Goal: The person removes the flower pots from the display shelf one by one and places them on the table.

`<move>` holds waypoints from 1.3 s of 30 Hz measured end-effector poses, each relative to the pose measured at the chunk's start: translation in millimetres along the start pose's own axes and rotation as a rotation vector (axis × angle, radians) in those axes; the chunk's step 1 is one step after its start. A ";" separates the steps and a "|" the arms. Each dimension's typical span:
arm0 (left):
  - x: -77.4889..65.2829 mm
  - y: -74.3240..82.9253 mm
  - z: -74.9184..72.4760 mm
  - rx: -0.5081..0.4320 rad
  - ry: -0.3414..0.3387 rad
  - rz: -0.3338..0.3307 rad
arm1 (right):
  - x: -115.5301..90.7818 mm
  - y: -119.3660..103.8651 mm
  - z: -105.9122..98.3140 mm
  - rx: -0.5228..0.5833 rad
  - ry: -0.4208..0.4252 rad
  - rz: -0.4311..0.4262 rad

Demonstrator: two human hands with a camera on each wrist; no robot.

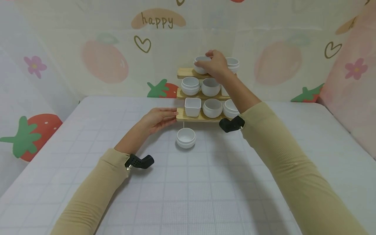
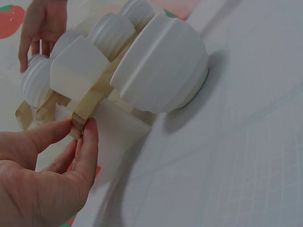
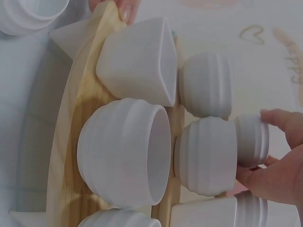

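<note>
A three-tier wooden stand (image 1: 202,120) carries small white pots on each step. My left hand (image 1: 157,120) pinches the left end of its lowest board (image 2: 94,97), thumb on one face and fingertips on the other. Up at the top tier, my right hand (image 1: 216,66) grips a round white pot (image 1: 201,68) by its sides. The right wrist view shows that same pot (image 3: 251,139) between thumb and fingers, over the top board. On the lowest board stand a square pot (image 1: 192,107) and round ribbed ones, including a middle pot (image 1: 212,108).
One loose round pot (image 1: 186,138) stands on the table in front of the stand. Another pot (image 1: 233,64) sits at the top right, partly behind my right hand. A patterned backdrop (image 1: 223,19) rises behind the grid-patterned tablecloth (image 1: 191,195).
</note>
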State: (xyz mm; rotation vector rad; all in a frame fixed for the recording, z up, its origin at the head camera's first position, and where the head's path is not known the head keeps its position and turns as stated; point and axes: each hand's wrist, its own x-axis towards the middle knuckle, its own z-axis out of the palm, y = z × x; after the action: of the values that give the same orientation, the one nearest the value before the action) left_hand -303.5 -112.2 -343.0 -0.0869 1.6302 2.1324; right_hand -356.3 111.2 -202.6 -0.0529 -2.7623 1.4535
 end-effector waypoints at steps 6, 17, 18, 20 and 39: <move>-1.2 -0.2 0.6 0.022 0.001 0.011 | 1.0 -2.5 0.6 0.011 -0.011 0.030; -0.9 -0.3 1.7 0.021 0.018 0.001 | -1.9 -4.1 0.0 0.006 0.002 0.031; -1.1 -0.1 2.0 0.022 0.020 0.000 | -1.9 -4.3 -0.1 0.005 0.003 0.029; -1.4 -0.1 2.0 0.022 0.019 -0.001 | -2.4 -4.6 -0.9 -0.005 0.005 0.020; -1.4 -1.5 -1.1 0.028 0.000 0.000 | -11.9 -10.5 -12.7 0.016 -0.027 0.001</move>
State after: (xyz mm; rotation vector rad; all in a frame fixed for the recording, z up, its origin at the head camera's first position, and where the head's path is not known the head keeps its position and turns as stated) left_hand -301.9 -113.4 -344.2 -0.0784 1.6596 2.1095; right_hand -344.3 115.3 -186.8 -0.0349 -2.7715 1.4872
